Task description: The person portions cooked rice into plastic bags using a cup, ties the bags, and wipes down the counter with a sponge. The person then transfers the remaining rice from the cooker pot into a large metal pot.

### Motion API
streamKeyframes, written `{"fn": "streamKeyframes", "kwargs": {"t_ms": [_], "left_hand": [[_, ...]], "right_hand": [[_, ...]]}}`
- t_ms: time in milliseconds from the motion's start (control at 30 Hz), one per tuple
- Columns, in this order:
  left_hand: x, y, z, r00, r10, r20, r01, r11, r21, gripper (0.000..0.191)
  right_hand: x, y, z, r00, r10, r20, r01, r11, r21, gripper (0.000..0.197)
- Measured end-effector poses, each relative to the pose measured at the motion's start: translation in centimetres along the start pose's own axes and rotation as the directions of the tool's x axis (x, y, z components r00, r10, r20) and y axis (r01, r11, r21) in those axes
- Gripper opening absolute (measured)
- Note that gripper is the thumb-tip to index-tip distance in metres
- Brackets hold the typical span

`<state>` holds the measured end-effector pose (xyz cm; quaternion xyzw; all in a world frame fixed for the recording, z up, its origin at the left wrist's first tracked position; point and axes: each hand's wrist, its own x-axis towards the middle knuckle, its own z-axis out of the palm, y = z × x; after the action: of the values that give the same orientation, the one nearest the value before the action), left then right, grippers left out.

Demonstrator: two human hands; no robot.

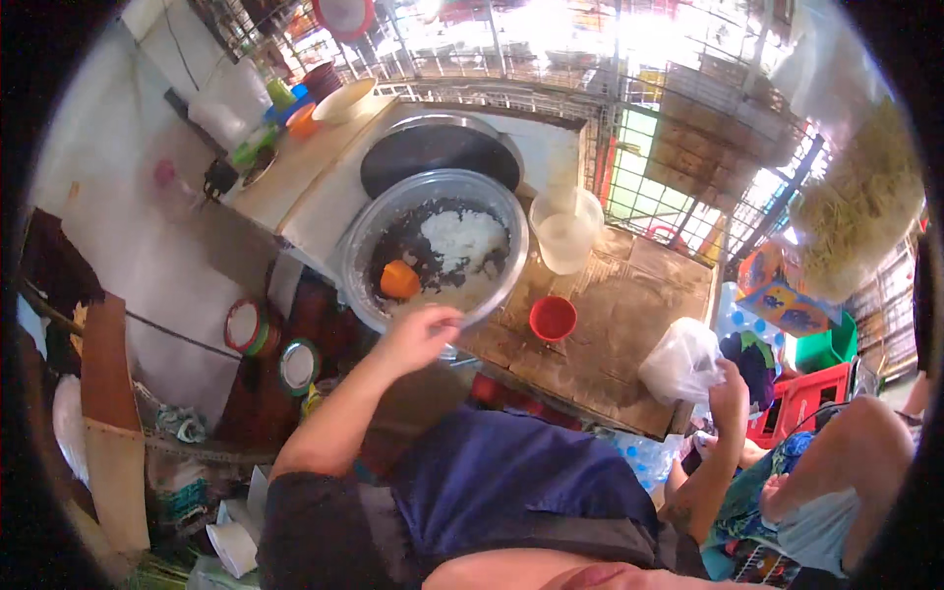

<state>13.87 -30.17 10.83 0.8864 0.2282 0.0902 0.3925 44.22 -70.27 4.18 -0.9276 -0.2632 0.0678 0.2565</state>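
My left hand [422, 338] is over the near rim of a large round basin [516, 269], its fingers curled. Blur and angle hide whether anything is between them. Inside the basin, a heap of white powder [461, 236] lies on a dark surface, with an orange cup [400, 279] near the left side. At the right end of the worktop, my right hand [729, 394] grips the gathered top of a white plastic bag [682, 360]. The bag looks filled, though its contents cannot be made out. Between my hands, a small red cup [553, 318] stands on the wooden worktop [612, 295].
A translucent plastic pitcher [566, 232] stands right of the basin. Behind the basin is a large dark round pan [442, 155]. Bowls [345, 99] line a ledge at back left. Wire mesh [664, 184] closes the far side. Another person's knee [848, 450] and a red crate [807, 398] are at right.
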Motion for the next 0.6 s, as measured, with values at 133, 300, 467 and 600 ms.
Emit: {"fn": "streamKeyframes", "kwargs": {"t_ms": [133,300,467,600], "left_hand": [[-5.1,-4.2,-4.3,0.885,-0.289,-0.365,0.286,0.956,-0.063,0.013],[-8.8,-9.1,-7.7,0.637,-0.565,-0.525,0.228,0.788,-0.572,0.016],[-9.3,-12.9,-11.1,0.588,-0.73,-0.348,0.459,0.655,-0.6,0.029],[-9.7,-19.5,-11.9,0.7,-0.347,-0.625,0.189,0.933,-0.307,0.042]], "right_hand": [[1.3,-1.8,-1.9,0.999,0.012,-0.035,-0.007,0.992,0.126,0.06],[1.8,-4.3,-3.9,0.962,-0.228,0.153,0.243,0.966,-0.089,0.079],[1.2,-13.6,-7.4,0.908,-0.383,-0.17,0.294,0.87,-0.395,0.052],[4.6,-26.8,-1.1,0.875,-0.356,-0.327,0.326,0.934,-0.144,0.026]]}}
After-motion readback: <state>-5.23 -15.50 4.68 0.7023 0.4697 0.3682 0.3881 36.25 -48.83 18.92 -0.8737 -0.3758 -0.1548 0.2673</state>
